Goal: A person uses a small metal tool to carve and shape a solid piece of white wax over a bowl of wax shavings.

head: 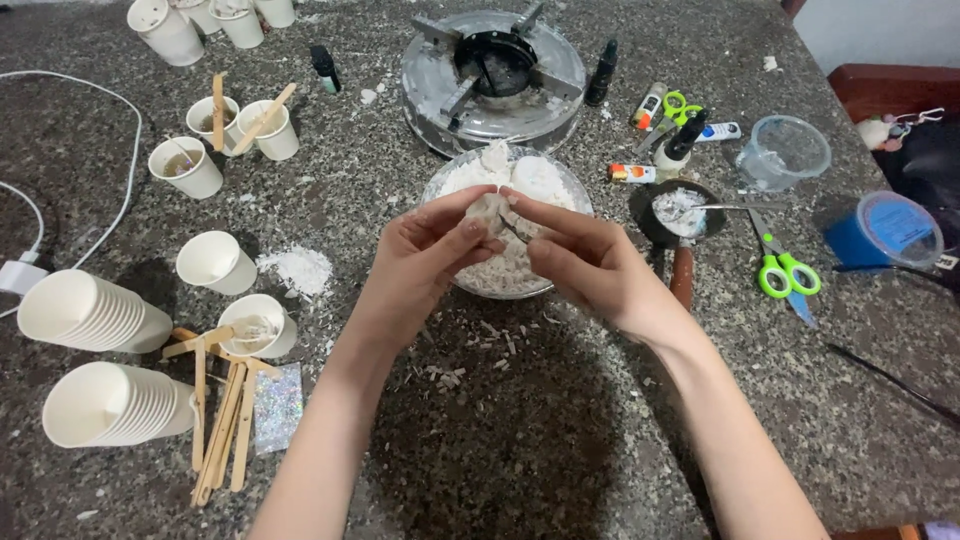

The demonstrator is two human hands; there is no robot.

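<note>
Both my hands meet over a glass bowl [440,178] filled with white wax flakes and chunks [530,178]. My left hand [430,258] and my right hand [580,255] pinch the same white wax chunk [489,211] between their fingertips, just above the bowl. White crumbs [470,350] lie scattered on the dark speckled stone table [560,440] in front of the bowl.
Behind the bowl stands a round metal burner [493,70]. Right of it: a small dark pan with a spoon [680,213], green scissors [785,268], small bottles, a clear cup [785,150], a blue tub [885,232]. Left: white paper cups [215,262], stacked cups [85,312], wooden sticks [222,415].
</note>
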